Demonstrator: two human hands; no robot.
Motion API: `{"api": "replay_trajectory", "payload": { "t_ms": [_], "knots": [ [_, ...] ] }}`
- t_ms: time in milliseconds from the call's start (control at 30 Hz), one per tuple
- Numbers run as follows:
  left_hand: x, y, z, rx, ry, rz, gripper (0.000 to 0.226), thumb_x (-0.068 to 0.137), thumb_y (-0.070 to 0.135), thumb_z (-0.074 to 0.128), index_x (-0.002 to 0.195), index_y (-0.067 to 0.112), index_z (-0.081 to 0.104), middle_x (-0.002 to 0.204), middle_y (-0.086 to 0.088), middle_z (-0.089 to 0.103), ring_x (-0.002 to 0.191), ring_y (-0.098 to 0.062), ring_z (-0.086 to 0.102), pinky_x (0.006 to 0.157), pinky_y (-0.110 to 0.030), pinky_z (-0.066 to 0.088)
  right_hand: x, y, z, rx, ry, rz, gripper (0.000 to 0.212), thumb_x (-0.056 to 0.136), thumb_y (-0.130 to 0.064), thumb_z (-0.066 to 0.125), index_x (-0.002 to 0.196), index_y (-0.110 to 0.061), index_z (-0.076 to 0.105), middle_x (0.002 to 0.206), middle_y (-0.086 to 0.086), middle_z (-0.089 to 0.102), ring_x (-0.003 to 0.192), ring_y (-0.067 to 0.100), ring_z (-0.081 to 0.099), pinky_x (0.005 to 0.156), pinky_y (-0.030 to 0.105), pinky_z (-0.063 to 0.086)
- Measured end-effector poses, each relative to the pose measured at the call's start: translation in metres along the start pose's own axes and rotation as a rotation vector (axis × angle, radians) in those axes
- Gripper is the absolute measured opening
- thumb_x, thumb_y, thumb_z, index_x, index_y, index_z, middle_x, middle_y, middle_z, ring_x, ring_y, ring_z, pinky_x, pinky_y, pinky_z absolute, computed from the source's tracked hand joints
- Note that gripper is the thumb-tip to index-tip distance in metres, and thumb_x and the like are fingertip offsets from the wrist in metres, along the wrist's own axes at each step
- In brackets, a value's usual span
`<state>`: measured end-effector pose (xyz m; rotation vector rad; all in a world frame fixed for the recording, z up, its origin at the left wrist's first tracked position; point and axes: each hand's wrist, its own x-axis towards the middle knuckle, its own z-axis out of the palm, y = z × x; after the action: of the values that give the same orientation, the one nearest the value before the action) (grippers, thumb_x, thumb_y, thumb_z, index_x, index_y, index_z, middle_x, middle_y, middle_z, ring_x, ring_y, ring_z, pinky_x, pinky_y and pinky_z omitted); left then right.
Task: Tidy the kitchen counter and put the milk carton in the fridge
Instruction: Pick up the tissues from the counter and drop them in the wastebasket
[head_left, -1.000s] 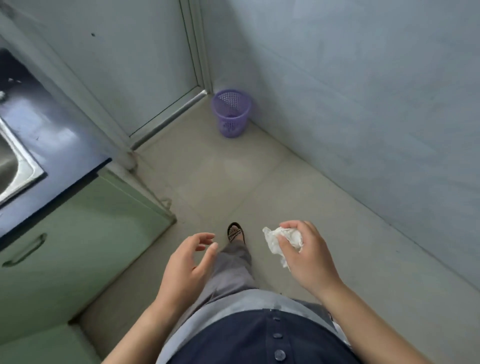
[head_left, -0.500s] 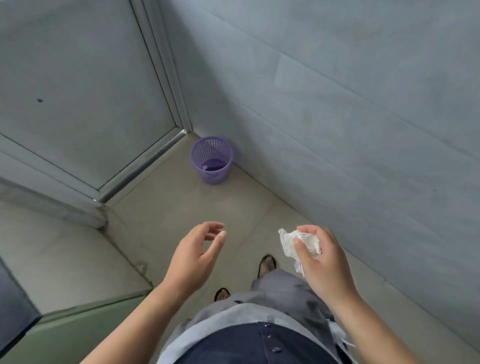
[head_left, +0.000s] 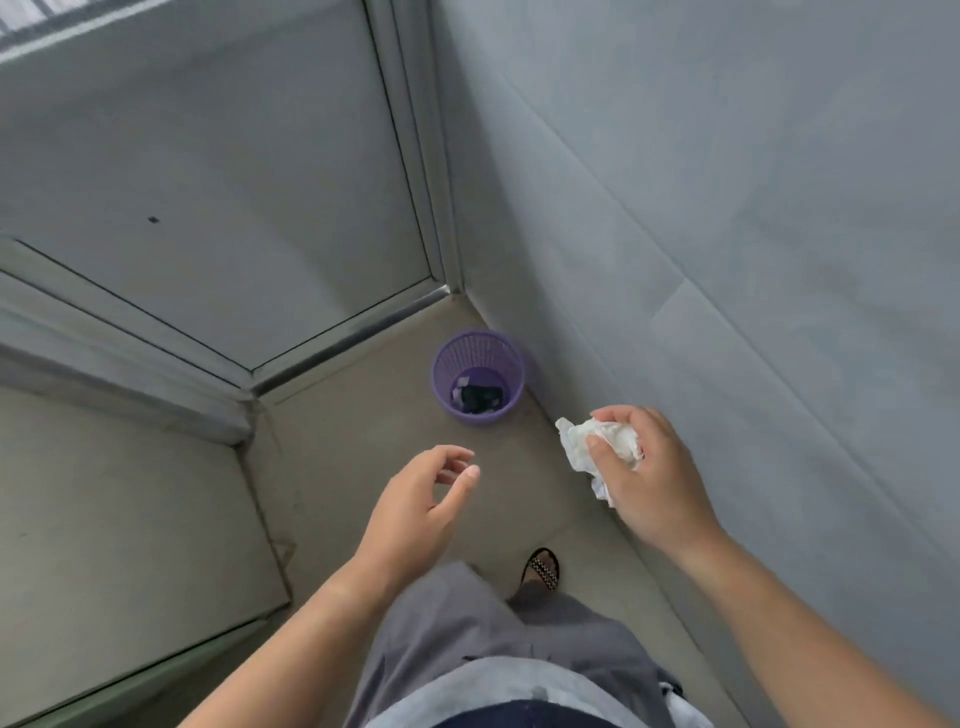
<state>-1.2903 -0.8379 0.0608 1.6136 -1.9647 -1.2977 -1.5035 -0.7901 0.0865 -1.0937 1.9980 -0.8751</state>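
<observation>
A crumpled white paper tissue (head_left: 582, 441) is gripped in my right hand (head_left: 649, 478), held at mid-height to the right of a small purple mesh waste bin (head_left: 447, 364). The bin stands on the floor in the corner where the door meets the right wall, with dark and white scraps inside. My left hand (head_left: 421, 509) hangs open and holds nothing, below and left of the bin. The milk carton and the fridge are out of sight.
A grey tiled wall (head_left: 727, 234) runs along the right. A closed grey door (head_left: 234, 197) with a metal frame is ahead. A pale cabinet side (head_left: 130, 519) fills the lower left. My sandalled foot (head_left: 543, 569) is on the beige floor.
I have walked towards the corner: the bin is nearer and lower in view, and the counter and sink have left the frame. My right hand still grips the tissue.
</observation>
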Motion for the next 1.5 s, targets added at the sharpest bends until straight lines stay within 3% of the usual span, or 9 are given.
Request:
{"api": "replay_trajectory", "payload": {
  "t_ms": [100,333,500,667,767,867,1133,1367,1500],
  "knots": [
    [0.047,-0.002,-0.008,0.009,0.024,-0.056,0.015,0.09,0.034,0.051,0.104,0.03,0.058,0.097,0.018,0.061,0.093,0.005,0.055,0.07,-0.006,0.039,0.056,-0.008,0.012,-0.019,-0.042,-0.025,0.016,0.087,-0.018,0.06,0.101,-0.024,0.058,0.103,-0.006,0.053,0.083,-0.004,0.054,0.063,0.003,0.038],
    [0.18,-0.044,-0.021,0.087,-0.014,-0.123,0.021,0.091,0.035,0.05,0.106,0.025,0.059,0.097,0.013,0.061,0.092,-0.006,0.055,0.081,-0.024,0.044,0.17,0.0,0.067,-0.054,-0.097,0.029,0.018,0.086,-0.02,0.06,0.1,-0.03,0.056,0.1,-0.014,0.05,0.09,0.011,0.055,0.071,0.021,0.041],
    [0.273,-0.1,-0.009,0.189,-0.129,-0.199,0.027,0.091,0.038,0.049,0.109,0.02,0.059,0.098,0.008,0.061,0.09,-0.012,0.057,0.082,-0.03,0.046,0.248,0.024,0.117,-0.073,-0.156,0.064,0.017,0.087,-0.018,0.057,0.101,-0.027,0.055,0.104,-0.009,0.048,0.086,0.002,0.05,0.065,0.003,0.036],
    [0.349,-0.178,0.022,0.217,-0.12,-0.321,0.03,0.091,0.038,0.048,0.112,0.019,0.058,0.107,0.001,0.063,0.098,-0.02,0.057,0.083,-0.031,0.044,0.311,0.088,0.188,-0.121,-0.243,0.121,0.022,0.087,-0.016,0.056,0.109,-0.018,0.057,0.107,-0.005,0.046,0.089,0.01,0.047,0.063,-0.001,0.034],
    [0.385,-0.236,0.053,0.254,-0.118,-0.377,0.032,0.09,0.035,0.049,0.118,0.019,0.055,0.116,-0.008,0.058,0.1,-0.027,0.056,0.085,-0.031,0.043,0.338,0.142,0.231,-0.177,-0.304,0.157,0.024,0.087,-0.016,0.056,0.111,-0.015,0.056,0.108,-0.002,0.046,0.091,0.014,0.049,0.06,0.011,0.033],
    [0.416,-0.29,0.087,0.256,-0.063,-0.416,0.041,0.089,0.036,0.048,0.128,0.023,0.048,0.124,-0.012,0.051,0.107,-0.03,0.054,0.09,-0.032,0.043,0.36,0.194,0.271,-0.229,-0.337,0.18,0.026,0.085,-0.015,0.059,0.111,-0.014,0.057,0.106,0.0,0.047,0.095,0.02,0.052,0.073,0.021,0.035],
    [0.481,-0.395,0.164,0.113,0.002,-0.577,0.063,0.091,0.034,0.049,0.145,0.023,0.02,0.141,-0.018,0.035,0.12,-0.034,0.046,0.094,-0.035,0.039,0.424,0.3,0.36,-0.328,-0.409,0.08,0.031,0.085,-0.014,0.06,0.115,-0.009,0.056,0.112,0.012,0.053,0.099,0.027,0.053,0.076,0.025,0.036],
    [0.478,-0.441,0.187,0.109,-0.004,-0.421,0.05,0.09,0.025,0.054,0.137,0.028,0.036,0.115,-0.011,0.053,0.085,-0.021,0.06,0.074,-0.031,0.049,0.454,0.341,0.413,-0.407,-0.449,0.108,0.046,0.087,-0.033,0.059,0.126,-0.013,0.047,0.132,0.011,0.035,0.117,0.029,0.04,0.094,0.038,0.041],
    [0.48,-0.443,0.182,0.131,-0.092,-0.441,0.057,0.088,0.022,0.057,0.138,0.033,0.032,0.111,-0.008,0.056,0.081,-0.021,0.062,0.072,-0.033,0.051,0.455,0.341,0.408,-0.495,-0.472,0.11,0.049,0.089,-0.038,0.054,0.13,-0.013,0.043,0.139,0.011,0.031,0.124,0.03,0.034,0.096,0.039,0.039]
  ]
}}
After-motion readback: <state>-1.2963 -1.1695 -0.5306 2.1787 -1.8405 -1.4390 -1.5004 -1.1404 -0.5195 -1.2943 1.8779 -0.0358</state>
